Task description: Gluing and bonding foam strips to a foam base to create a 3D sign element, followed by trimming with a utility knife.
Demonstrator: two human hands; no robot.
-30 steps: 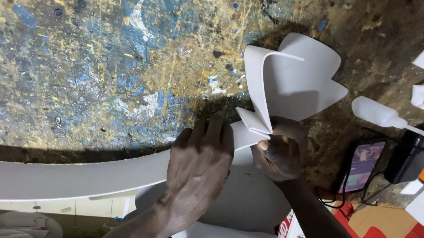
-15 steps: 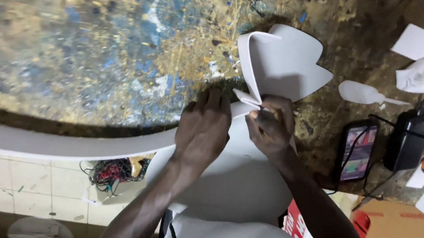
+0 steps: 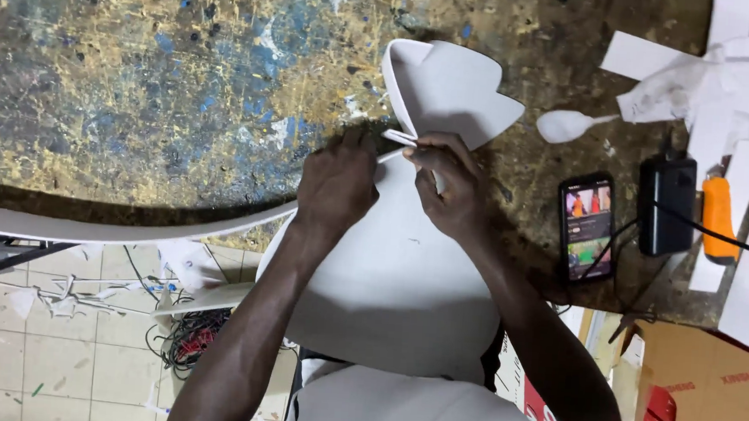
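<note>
Both hands meet at the narrow waist of a large white foam sheet (image 3: 396, 281) that lies half on the paint-spattered bench (image 3: 139, 92) and half over its near edge, above the person's lap. The left hand (image 3: 337, 182) rests knuckles-up on the sheet, fingers curled down against it, pressing rather than gripping. The right hand (image 3: 450, 185) is closed in a pinch on a thin white strip (image 3: 399, 137) that juts out toward the left hand — whether this strip is a loose piece or part of the sheet cannot be told. Beyond the hands, the sheet's far part (image 3: 455, 90) curls upward, its left edge standing up off the bench.

A long white band (image 3: 113, 229) runs from the sheet along the bench's near edge to the left. To the right lie a phone (image 3: 588, 225) with a lit screen, a black box (image 3: 667, 207) with a cable, an orange-handled knife (image 3: 718, 218) and a heap of white offcuts (image 3: 712, 79). Below the bench, a tiled floor (image 3: 2, 344) shows scraps and tangled wires (image 3: 189, 342).
</note>
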